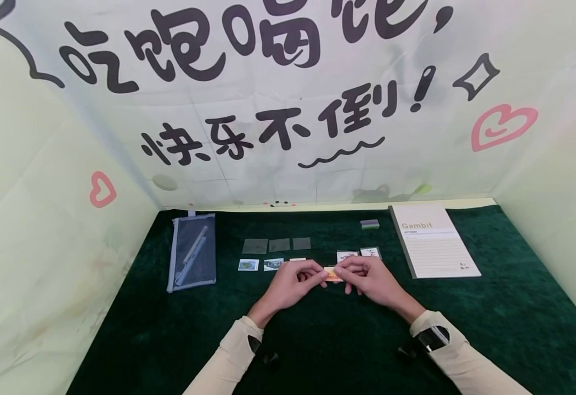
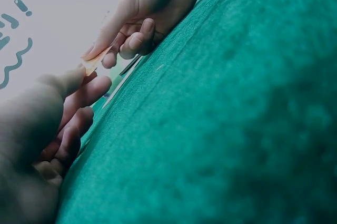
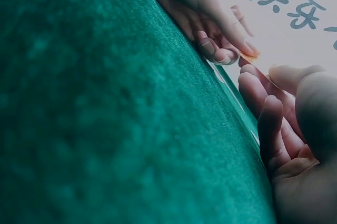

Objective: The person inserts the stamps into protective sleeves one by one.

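Pinching an orange card point(image 1: 333, 274) (one end each), left hand point(image 1: 292, 281) and right hand point(image 1: 371, 280) hold it between them.

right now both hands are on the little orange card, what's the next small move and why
I'd probably lower the orange card to the green cloth, near the row of picture cards. The left hand and right hand pinch opposite ends, so it seems steady, and both wrist views suggest it is raised off the cloth.
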`<state>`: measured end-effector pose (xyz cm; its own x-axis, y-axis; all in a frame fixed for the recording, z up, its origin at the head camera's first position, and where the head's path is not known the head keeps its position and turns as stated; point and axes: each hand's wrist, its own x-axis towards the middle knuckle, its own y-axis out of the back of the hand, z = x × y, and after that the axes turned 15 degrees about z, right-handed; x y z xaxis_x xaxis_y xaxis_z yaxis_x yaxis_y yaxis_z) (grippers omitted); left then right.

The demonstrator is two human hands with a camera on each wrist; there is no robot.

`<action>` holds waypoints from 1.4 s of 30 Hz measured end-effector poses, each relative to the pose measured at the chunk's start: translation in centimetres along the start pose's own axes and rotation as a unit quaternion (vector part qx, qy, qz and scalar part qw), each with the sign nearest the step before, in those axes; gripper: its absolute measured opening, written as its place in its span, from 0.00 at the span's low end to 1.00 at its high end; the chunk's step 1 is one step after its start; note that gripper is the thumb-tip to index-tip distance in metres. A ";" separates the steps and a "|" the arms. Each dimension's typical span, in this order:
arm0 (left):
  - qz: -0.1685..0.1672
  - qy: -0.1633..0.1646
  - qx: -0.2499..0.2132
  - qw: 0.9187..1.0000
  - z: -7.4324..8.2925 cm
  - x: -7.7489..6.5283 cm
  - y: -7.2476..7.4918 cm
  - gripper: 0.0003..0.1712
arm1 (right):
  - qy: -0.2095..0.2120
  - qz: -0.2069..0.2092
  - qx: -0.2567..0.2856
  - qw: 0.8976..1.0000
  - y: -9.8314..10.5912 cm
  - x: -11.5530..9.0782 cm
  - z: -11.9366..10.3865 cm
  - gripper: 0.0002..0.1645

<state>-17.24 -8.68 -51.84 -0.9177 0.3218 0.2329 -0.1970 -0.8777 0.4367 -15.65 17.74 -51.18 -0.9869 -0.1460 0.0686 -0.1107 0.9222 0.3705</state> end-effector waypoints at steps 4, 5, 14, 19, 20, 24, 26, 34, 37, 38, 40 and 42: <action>-0.003 0.000 0.001 1.000 0.0 0.0 0.0 0.12 | -0.003 0.006 0.004 1.000 0.1 0.0 -0.1 0.17; -0.003 0.003 0.001 1.000 0.0 0.0 0.0 0.12 | -0.003 0.007 0.004 1.000 0.1 0.0 -0.1 0.17; -0.006 0.006 0.007 1.000 0.2 -0.1 0.0 0.11 | -0.006 0.004 -0.002 1.000 0.1 0.0 -0.1 0.17; -0.007 0.005 0.006 1.000 0.2 0.0 -0.1 0.10 | 0.002 -0.007 0.002 1.000 0.1 0.0 -0.1 0.16; -0.008 0.005 0.006 1.000 0.2 0.0 0.0 0.10 | 0.003 -0.009 0.002 1.000 0.1 0.0 -0.1 0.17; -0.010 0.005 0.004 1.000 0.2 0.0 0.0 0.10 | 0.007 -0.013 0.004 1.000 0.1 0.0 -0.1 0.17; -0.011 0.004 0.003 1.000 0.2 0.0 0.0 0.11 | 0.007 -0.012 0.002 1.000 0.0 0.0 -0.1 0.17; -0.013 -0.006 0.008 1.000 0.1 0.0 0.0 0.12 | -0.004 -0.001 -0.006 1.000 0.1 0.1 -0.1 0.17; -0.016 -0.009 0.016 1.000 0.1 0.1 -0.1 0.12 | -0.004 -0.006 -0.007 1.000 0.1 0.0 -0.1 0.17; -0.018 -0.009 0.020 1.000 0.1 0.1 -0.1 0.12 | -0.004 -0.009 -0.007 1.000 0.1 0.0 -0.1 0.17; -0.019 -0.012 0.026 0.999 0.1 0.1 -0.1 0.13 | -0.002 -0.014 -0.007 1.000 0.1 0.0 -0.1 0.17; -0.021 -0.012 0.028 0.999 0.1 0.1 0.0 0.13 | 0.000 -0.016 -0.006 1.000 0.0 0.0 -0.1 0.16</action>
<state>-17.25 -8.58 -51.75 -0.9005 0.3668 0.2337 -0.2151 -0.8426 0.4938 -15.63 17.71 -51.03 -0.9829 -0.1753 0.0563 -0.1409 0.9130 0.3828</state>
